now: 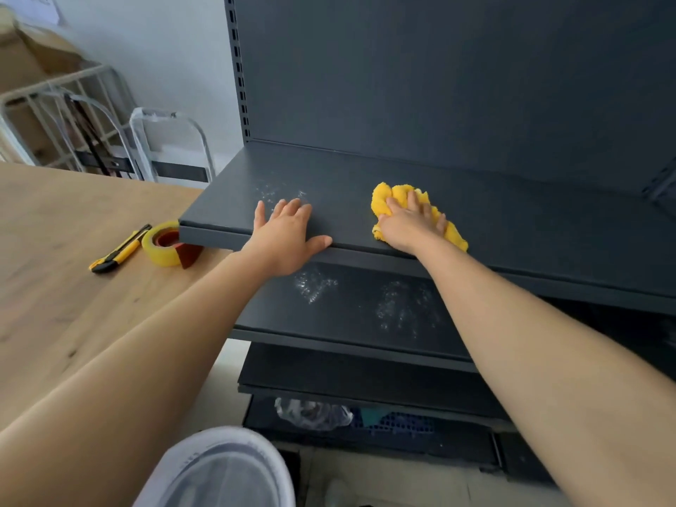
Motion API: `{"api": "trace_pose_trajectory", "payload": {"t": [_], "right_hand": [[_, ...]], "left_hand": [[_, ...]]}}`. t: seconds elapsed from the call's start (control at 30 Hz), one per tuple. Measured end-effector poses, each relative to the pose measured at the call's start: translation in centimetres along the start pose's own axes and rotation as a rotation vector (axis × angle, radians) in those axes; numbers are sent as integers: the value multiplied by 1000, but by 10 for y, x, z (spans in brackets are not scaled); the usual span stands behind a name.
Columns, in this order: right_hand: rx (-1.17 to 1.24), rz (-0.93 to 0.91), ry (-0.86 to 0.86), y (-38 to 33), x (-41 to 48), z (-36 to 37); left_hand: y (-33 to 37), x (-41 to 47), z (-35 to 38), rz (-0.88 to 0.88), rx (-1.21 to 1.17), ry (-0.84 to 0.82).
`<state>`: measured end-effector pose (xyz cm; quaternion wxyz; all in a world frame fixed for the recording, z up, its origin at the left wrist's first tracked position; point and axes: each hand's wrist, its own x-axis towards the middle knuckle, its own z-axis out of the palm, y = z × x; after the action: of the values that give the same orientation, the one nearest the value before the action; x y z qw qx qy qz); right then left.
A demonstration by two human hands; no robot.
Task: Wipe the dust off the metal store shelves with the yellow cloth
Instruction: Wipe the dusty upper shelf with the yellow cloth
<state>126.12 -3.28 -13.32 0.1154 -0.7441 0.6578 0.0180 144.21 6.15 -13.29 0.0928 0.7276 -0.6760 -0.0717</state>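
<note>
Yellow cloth (382, 201) beneath right fingers (414, 201)

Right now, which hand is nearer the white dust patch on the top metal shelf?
Left: left hand borders the white dust patch; right hand presses the yellow cloth farther right.

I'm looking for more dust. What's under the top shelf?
A second shelf with white dust patches. Its back part is hidden by the top shelf, so dust there cannot be seen.
</note>
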Motion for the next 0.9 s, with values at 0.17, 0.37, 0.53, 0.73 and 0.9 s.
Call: {"api": "trace_pose_trajectory", "payload": {"t": [0.17, 0.37, 0.53, 0.73, 0.9], "right_hand": [[-1, -133, -31, -56, 13, 5], [-8, -347, -79, -115, 48, 7], [15, -338, -86, -110, 89, -2], [27, -267, -83, -114, 111, -4], [8, -347, -89, -128, 112, -4]], "left_hand": [[-25, 1, -7, -52, -28, 32], [-48, 18, -8, -108, -38, 70], [-49, 40, -5, -132, -37, 69], [-52, 52, -4, -137, -21, 69], [-68, 45, -9, -168, -3, 77]]}}
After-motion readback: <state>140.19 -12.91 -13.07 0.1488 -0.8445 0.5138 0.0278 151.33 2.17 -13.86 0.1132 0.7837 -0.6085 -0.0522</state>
